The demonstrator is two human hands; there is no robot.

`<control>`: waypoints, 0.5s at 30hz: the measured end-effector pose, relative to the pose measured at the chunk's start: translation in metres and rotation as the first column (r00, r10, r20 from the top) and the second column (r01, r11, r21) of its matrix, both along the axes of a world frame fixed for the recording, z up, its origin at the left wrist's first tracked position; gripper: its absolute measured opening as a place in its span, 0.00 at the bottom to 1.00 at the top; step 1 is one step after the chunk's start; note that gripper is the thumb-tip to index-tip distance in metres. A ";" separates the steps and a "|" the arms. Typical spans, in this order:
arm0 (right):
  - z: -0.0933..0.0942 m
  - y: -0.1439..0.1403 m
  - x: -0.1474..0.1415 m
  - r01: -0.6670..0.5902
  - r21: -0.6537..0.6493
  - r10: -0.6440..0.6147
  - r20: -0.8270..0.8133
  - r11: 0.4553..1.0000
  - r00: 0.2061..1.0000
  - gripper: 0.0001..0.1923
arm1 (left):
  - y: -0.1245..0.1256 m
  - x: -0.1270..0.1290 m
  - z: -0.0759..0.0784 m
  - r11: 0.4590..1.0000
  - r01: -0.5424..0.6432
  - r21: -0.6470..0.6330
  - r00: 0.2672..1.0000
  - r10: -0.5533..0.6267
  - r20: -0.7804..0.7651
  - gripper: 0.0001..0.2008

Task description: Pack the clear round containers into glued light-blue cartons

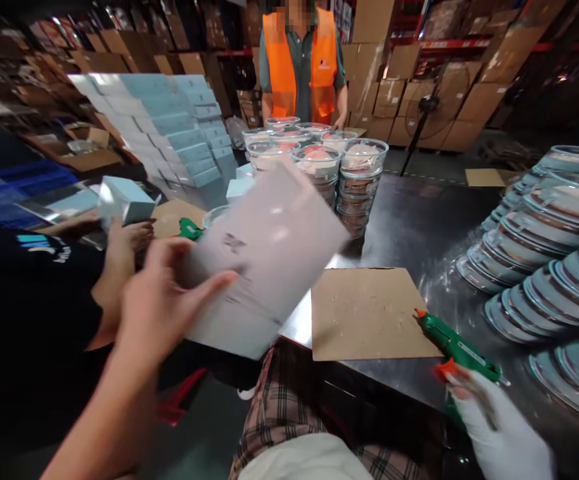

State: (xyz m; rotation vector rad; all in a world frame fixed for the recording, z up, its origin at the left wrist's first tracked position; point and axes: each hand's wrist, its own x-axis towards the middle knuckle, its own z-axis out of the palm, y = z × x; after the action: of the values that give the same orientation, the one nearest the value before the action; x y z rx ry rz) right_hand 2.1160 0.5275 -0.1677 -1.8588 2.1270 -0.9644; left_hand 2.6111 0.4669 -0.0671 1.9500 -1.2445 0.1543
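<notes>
My left hand (pixel 162 303) is raised and grips a flat pale box blank (pixel 264 260), blurred and tilted, over the near table edge. My right hand (pixel 499 433), in a white glove, holds a green glue gun (pixel 457 350) with an orange tip and trigger. The gun's nozzle rests at the right edge of a brown cardboard sheet (pixel 367 312) lying on the metal table (pixel 419 227).
Stacked clear round containers (pixel 339 177) stand mid-table. Overlapping round lids (pixel 544 267) fill the right side. Pale blue boxes (pixel 169 127) are piled at the left. A co-worker's hand (pixel 119 247) at left holds a small box (pixel 124 200); a person in an orange vest (pixel 302 60) stands behind.
</notes>
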 end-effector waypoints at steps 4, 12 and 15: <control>0.003 -0.030 0.082 -0.289 -0.423 0.246 -0.154 0.859 0.957 0.28 | 0.019 -0.078 -0.047 0.820 0.556 0.136 0.824 -0.522 -0.218 0.27; -0.010 -0.031 0.061 -0.179 -0.030 0.181 0.141 0.983 0.973 0.31 | 0.069 -0.089 -0.134 0.675 0.727 -0.127 0.590 -0.708 -0.389 0.17; -0.010 -0.023 0.044 -0.143 0.197 0.084 0.278 0.970 0.957 0.27 | 0.059 -0.040 -0.153 0.912 0.143 -0.385 0.810 -0.331 -0.484 0.30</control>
State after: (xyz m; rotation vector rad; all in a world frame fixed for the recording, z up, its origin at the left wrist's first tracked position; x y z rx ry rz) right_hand 2.1601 0.5047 -0.1772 -1.6252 1.8623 -0.8650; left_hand 2.5711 0.5263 -0.2198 1.3854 -0.9901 -0.2902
